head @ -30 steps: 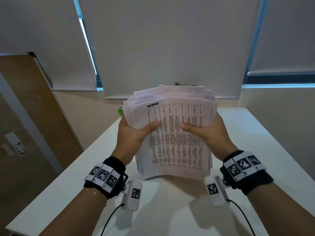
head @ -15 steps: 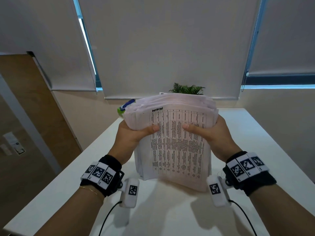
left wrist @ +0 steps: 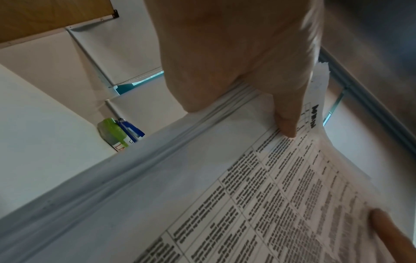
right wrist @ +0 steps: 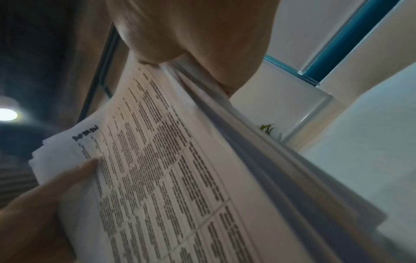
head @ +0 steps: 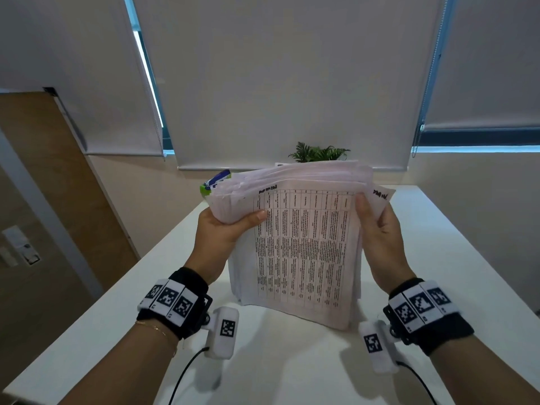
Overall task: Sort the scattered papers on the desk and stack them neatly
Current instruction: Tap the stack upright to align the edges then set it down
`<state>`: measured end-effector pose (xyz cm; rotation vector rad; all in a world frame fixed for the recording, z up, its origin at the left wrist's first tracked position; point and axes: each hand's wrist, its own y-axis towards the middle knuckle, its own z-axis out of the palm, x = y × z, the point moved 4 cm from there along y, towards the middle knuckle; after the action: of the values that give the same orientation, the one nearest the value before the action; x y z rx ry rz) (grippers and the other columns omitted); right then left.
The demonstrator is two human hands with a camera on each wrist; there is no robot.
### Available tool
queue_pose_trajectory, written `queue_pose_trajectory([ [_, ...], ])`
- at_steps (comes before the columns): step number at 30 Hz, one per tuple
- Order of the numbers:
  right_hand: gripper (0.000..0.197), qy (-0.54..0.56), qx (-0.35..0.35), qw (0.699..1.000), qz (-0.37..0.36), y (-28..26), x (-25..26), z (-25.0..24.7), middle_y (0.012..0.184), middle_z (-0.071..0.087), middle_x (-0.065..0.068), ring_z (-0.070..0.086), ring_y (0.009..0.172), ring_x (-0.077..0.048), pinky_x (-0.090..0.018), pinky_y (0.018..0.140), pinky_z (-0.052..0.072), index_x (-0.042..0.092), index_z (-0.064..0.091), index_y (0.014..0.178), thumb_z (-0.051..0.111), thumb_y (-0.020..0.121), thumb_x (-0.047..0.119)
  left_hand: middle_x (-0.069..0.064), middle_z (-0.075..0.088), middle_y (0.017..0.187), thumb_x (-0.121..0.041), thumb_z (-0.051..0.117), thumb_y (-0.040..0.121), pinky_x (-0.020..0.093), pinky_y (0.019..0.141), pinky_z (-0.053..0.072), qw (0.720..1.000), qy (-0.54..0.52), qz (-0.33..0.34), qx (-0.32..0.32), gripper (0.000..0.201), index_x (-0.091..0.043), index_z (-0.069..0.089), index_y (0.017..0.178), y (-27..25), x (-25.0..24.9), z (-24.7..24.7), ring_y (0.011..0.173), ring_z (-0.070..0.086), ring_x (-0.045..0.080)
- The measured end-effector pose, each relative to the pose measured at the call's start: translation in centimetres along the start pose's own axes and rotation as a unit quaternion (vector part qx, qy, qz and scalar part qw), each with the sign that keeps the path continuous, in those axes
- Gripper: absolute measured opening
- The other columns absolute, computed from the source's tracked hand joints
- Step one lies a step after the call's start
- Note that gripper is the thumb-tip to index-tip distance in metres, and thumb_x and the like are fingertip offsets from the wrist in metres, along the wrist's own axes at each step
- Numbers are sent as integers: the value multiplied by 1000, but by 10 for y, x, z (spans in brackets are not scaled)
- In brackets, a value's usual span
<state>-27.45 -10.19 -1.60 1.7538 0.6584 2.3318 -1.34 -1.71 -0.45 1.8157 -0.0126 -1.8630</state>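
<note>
A thick stack of printed papers (head: pixel 304 247) stands on its lower edge on the white desk (head: pixel 292 361), its top bending toward me. The front sheet carries a table of black text. My left hand (head: pixel 225 229) grips the stack's upper left side, thumb across the front sheet. My right hand (head: pixel 377 226) holds the upper right side, thumb on the front near the top corner. In the left wrist view the left thumb (left wrist: pixel 286 122) presses the stack (left wrist: pixel 202 195). The right wrist view shows the same stack (right wrist: pixel 180 178) beside the palm.
A green and blue container (head: pixel 214 184) stands behind the stack on the left, also seen as a green-capped item (left wrist: pixel 114 133). A small plant (head: pixel 318 153) sits at the desk's back edge by the window blinds. Bare desk lies in front of the stack.
The stack has dropped lower and leaned toward me, uncovering the plant behind it. My right thumb has slid from the sheet's middle toward the upper right corner. The left hand's grip is unchanged.
</note>
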Motion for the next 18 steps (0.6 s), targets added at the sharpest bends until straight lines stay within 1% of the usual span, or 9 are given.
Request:
queue_pose_trajectory([
  [4, 51, -40, 67, 997, 2, 5, 2, 4, 112, 78, -9, 76, 105, -26, -44, 87, 63, 8, 65, 126, 70, 88, 41, 16, 77, 122, -1, 82, 86, 60, 98, 58, 1000, -7, -10, 24, 47, -5, 69, 131, 4, 1, 0, 113, 74, 38],
  [6, 67, -54, 81, 995, -1, 8, 4, 7, 111, 78, -11, 76, 104, -27, -47, 89, 63, 6, 67, 124, 74, 80, 56, 16, 77, 123, -1, 82, 86, 60, 99, 58, 999, -8, -13, 32, 48, -5, 69, 131, 5, 1, 0, 114, 74, 38],
  [8, 81, -47, 66, 997, 3, 11, 7, 8, 109, 78, -15, 76, 103, -32, -50, 88, 63, 4, 69, 120, 68, 76, 72, 16, 77, 123, -3, 82, 87, 60, 98, 58, 999, -8, -15, 28, 48, -5, 68, 132, 5, 0, 0, 113, 74, 37],
  [9, 81, -30, 56, 998, 12, 14, 6, 7, 109, 76, -19, 75, 103, -37, -56, 89, 61, 3, 69, 118, 62, 79, 74, 15, 77, 122, -3, 82, 87, 60, 97, 59, 1000, -11, -15, 20, 47, -4, 68, 132, 5, 0, 0, 113, 75, 36],
  [11, 73, 24, 31, 998, 44, 16, 3, 4, 112, 74, -24, 69, 109, -47, -65, 94, 55, 6, 70, 118, 53, 91, 72, 14, 78, 120, -4, 82, 87, 58, 96, 60, 999, -25, -20, -3, 45, -3, 69, 130, 5, 0, -2, 110, 76, 35],
  [12, 70, 43, 18, 997, 61, 18, 0, 0, 112, 73, -23, 67, 113, -48, -66, 99, 50, 8, 71, 118, 46, 96, 69, 14, 78, 119, -5, 83, 86, 58, 95, 60, 999, -31, -22, -13, 45, -4, 69, 129, 5, 0, -3, 109, 76, 35],
  [14, 57, 62, 13, 996, 68, 18, -4, -5, 117, 70, -23, 64, 118, -46, -66, 108, 43, 9, 70, 122, 38, 104, 52, 13, 79, 118, -7, 84, 85, 58, 95, 60, 999, -35, -26, -22, 47, -4, 69, 129, 6, 0, -4, 108, 77, 35],
  [16, 41, 58, 17, 997, 56, 17, -5, -9, 125, 69, -23, 64, 121, -43, -61, 106, 49, 10, 69, 129, 41, 108, 33, 14, 78, 119, -8, 84, 85, 58, 96, 60, 999, -31, -28, -16, 47, -5, 69, 129, 6, -1, -3, 109, 76, 35],
  [18, 34, 70, 10, 996, 54, 15, -3, -11, 125, 71, -17, 68, 117, -36, -55, 102, 54, 16, 69, 130, 46, 109, 27, 14, 78, 120, -7, 83, 86, 59, 97, 59, 999, -27, -28, -7, 45, -4, 69, 129, 6, -1, -3, 111, 76, 36],
])
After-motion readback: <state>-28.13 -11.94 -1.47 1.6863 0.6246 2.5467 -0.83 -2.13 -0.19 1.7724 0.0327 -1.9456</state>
